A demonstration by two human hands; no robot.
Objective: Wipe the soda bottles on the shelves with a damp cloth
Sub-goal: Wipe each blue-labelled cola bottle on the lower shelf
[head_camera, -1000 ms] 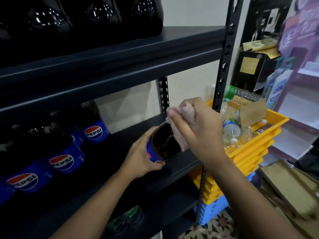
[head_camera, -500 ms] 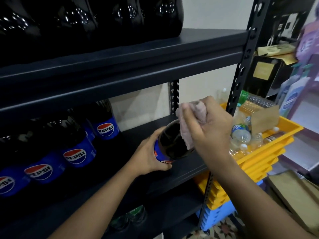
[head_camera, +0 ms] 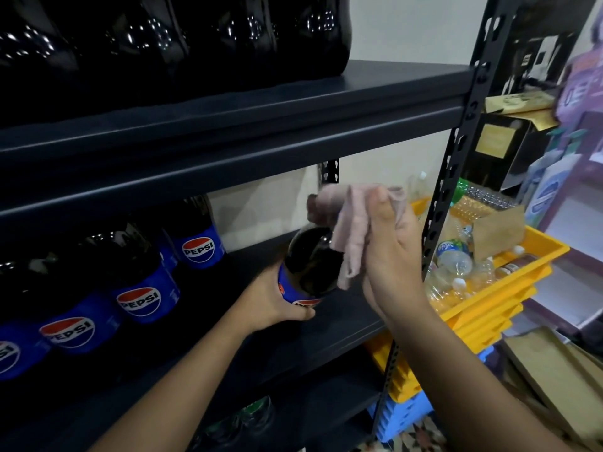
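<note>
My left hand [head_camera: 277,305] grips a dark Pepsi bottle [head_camera: 310,265] round its blue label, tilted toward me above the middle shelf [head_camera: 326,334]. A pale pink cloth [head_camera: 350,223] is held in my right hand [head_camera: 394,256], draped over the bottle's upper part and neck, which it hides. Several more Pepsi bottles [head_camera: 140,288] stand in a row on the same shelf to the left. Dark bottle bottoms [head_camera: 195,37] line the upper shelf.
A black slotted shelf post [head_camera: 456,164] rises just right of my right hand. Behind it stacked yellow trays [head_camera: 509,288] hold small water bottles and a cardboard piece, over a blue crate [head_camera: 401,415]. Cardboard sheets [head_camera: 554,370] lean at lower right. Green-capped bottles [head_camera: 251,415] sit on the lower shelf.
My right hand has slid the cloth up from the bottle's shoulder to its neck, uncovering more of the dark body. The view has shifted slightly left.
</note>
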